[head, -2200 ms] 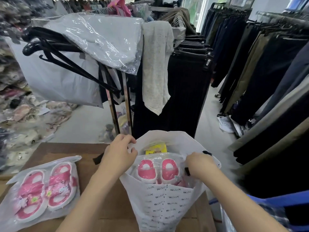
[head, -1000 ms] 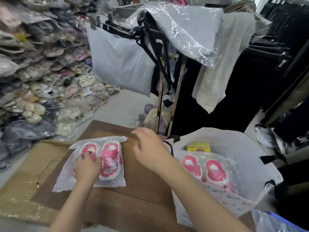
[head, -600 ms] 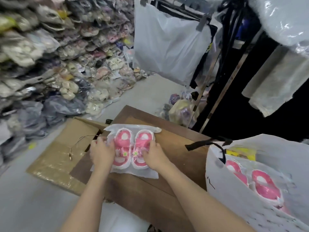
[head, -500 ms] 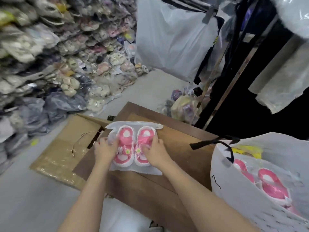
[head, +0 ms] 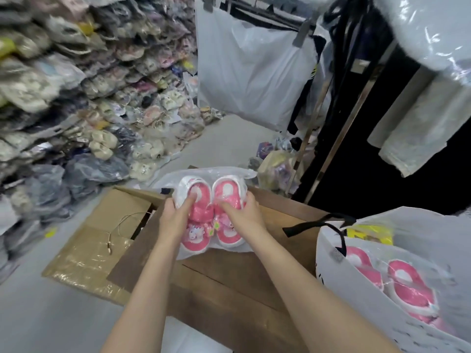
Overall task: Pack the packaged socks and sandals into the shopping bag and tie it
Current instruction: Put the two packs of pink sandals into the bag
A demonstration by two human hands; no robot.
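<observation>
Fingers of our left hand [head: 175, 220] and right hand [head: 246, 216] clasp the packaged sandals [head: 204, 217]; slick, they might slip.

Our two arms are bare from the six o'clock edge up to the wrists. We see our left hand [head: 175, 220] and right hand [head: 245, 215] bare too.

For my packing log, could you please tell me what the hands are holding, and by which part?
Both hold the packaged pink sandals: the left hand grips its left side, the right hand its right side, thumbs on top.
</observation>
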